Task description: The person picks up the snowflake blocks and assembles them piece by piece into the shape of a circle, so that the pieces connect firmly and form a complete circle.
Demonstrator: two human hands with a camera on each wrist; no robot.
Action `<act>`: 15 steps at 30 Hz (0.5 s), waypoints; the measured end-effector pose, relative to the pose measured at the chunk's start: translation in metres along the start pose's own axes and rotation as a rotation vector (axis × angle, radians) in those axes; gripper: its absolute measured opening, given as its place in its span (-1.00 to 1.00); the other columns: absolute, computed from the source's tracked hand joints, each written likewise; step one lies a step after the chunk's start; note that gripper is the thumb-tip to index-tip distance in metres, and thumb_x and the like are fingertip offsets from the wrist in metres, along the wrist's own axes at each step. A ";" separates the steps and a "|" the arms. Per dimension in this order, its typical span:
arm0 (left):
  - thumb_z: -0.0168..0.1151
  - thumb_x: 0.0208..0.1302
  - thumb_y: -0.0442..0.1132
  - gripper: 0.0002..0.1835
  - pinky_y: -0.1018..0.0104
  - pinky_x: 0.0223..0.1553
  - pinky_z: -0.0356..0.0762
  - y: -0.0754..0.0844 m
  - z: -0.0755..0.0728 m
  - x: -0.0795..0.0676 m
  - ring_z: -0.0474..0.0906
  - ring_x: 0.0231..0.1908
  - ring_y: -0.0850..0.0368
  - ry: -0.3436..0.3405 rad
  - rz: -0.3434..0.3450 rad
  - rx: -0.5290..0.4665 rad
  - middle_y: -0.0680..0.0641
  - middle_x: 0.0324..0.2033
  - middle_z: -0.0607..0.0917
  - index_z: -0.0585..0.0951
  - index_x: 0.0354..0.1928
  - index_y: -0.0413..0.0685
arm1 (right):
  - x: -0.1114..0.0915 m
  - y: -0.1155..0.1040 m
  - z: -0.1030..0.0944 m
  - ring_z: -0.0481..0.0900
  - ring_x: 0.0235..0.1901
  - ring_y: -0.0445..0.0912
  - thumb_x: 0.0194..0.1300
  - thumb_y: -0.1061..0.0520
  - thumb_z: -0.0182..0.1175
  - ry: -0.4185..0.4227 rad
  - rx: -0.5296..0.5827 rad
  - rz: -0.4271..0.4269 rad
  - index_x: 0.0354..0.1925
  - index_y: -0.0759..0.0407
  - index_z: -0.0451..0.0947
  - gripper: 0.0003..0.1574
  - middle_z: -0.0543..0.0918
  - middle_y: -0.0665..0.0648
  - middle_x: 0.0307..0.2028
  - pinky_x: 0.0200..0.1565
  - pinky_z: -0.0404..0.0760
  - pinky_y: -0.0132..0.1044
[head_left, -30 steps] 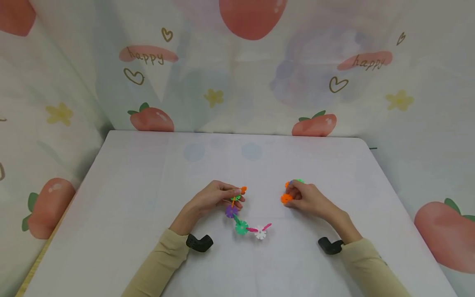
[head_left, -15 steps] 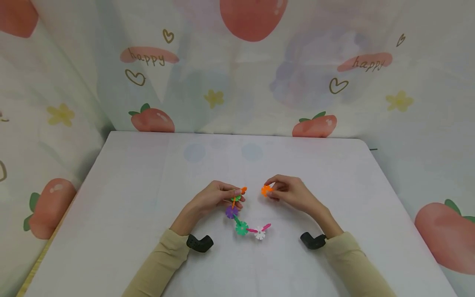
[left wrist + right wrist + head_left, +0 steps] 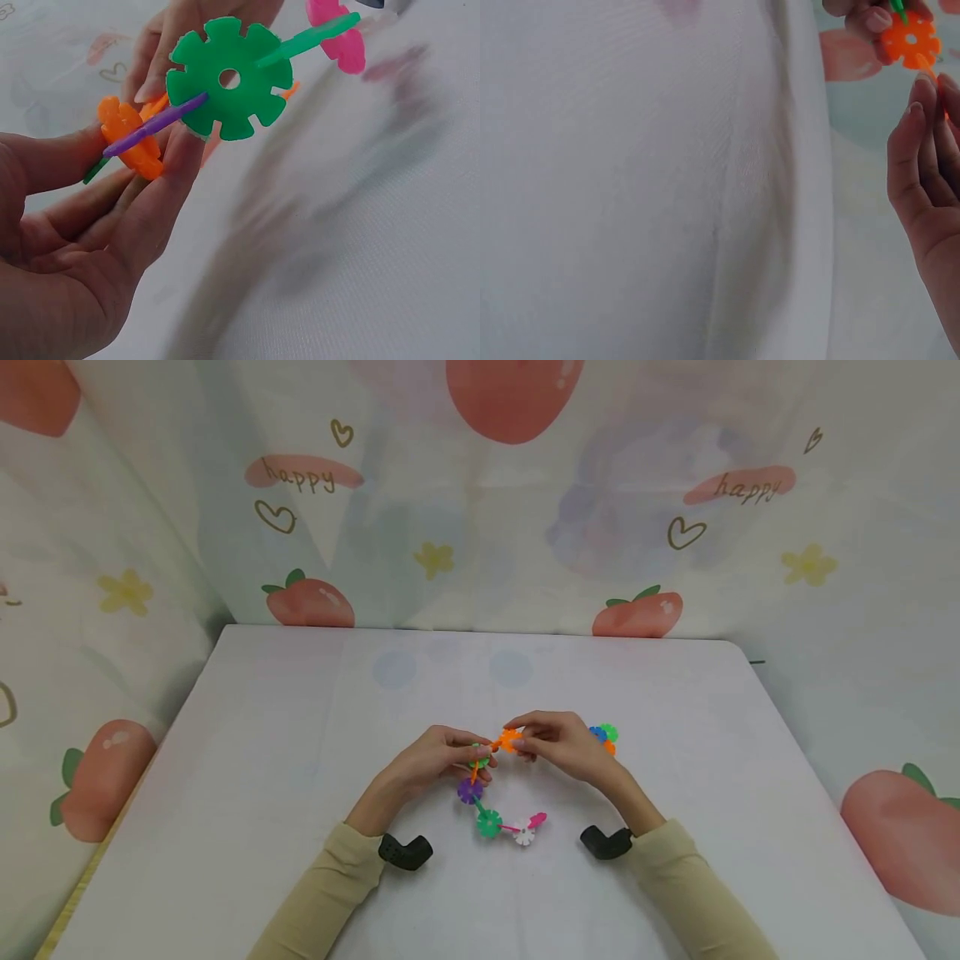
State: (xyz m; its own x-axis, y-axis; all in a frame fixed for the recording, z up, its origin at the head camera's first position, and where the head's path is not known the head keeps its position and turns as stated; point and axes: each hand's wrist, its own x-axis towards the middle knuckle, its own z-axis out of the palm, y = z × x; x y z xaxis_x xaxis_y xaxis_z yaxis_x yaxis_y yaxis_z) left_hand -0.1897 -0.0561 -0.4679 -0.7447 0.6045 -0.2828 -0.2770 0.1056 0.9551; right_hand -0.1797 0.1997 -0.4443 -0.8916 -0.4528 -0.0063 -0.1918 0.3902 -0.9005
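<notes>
In the head view my left hand (image 3: 431,760) pinches the upper end of a chain of notched plastic snowflake discs between thumb and fingers. Below it hang a purple disc (image 3: 470,791), a green disc (image 3: 489,823), a white disc (image 3: 524,834) and a pink disc (image 3: 537,819) at the free end. My right hand (image 3: 562,743) pinches an orange snowflake disc (image 3: 510,740) edge to edge with the chain's orange end piece. The left wrist view shows a green disc (image 3: 255,90) large, slotted to its neighbours. In the right wrist view, the hand's fingertips meet an orange disc (image 3: 900,49).
Several loose discs, among them a green disc (image 3: 609,732) and a blue disc (image 3: 597,733), lie behind the right hand on the white table (image 3: 337,693). Black devices (image 3: 406,852) sit at both wrists. A printed cloth backdrop (image 3: 480,510) rises past the far edge.
My right hand has moved left from the loose discs with the orange snowflake disc and brought it against the chain's end. The left hand has stayed in place, holding the chain.
</notes>
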 end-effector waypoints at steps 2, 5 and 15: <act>0.26 0.48 -0.18 -0.58 0.21 -0.03 0.75 0.000 0.000 0.000 0.81 -0.28 0.09 0.003 0.003 0.010 -0.31 -0.07 0.78 0.62 0.20 -0.36 | 0.000 -0.001 0.001 0.68 -0.35 0.12 0.46 0.25 0.24 -0.008 0.017 0.006 0.13 0.26 0.66 -0.69 0.74 0.28 -0.33 -0.20 0.74 -0.15; 0.25 0.48 -0.19 -0.59 0.19 -0.04 0.75 0.000 0.001 -0.001 0.80 -0.31 0.11 0.007 0.020 0.033 -0.31 -0.10 0.79 0.63 0.19 -0.38 | 0.002 -0.001 0.002 0.70 -0.34 0.15 0.46 0.24 0.24 -0.022 0.047 0.020 0.12 0.28 0.66 -0.68 0.75 0.31 -0.30 -0.20 0.74 -0.23; 0.23 0.49 -0.23 -0.63 0.16 -0.04 0.76 0.000 0.003 0.000 0.80 -0.30 0.07 0.005 0.036 0.067 -0.30 -0.10 0.79 0.63 0.16 -0.38 | 0.008 0.002 0.001 0.67 -0.32 0.27 0.47 0.20 0.25 -0.058 0.053 0.043 0.11 0.25 0.70 -0.69 0.77 0.29 -0.25 -0.21 0.74 -0.14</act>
State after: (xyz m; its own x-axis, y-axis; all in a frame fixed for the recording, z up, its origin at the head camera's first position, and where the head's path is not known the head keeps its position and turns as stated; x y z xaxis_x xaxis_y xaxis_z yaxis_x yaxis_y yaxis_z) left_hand -0.1882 -0.0538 -0.4675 -0.7562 0.6053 -0.2485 -0.2091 0.1362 0.9684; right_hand -0.1865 0.1961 -0.4465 -0.8728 -0.4831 -0.0693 -0.1304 0.3677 -0.9208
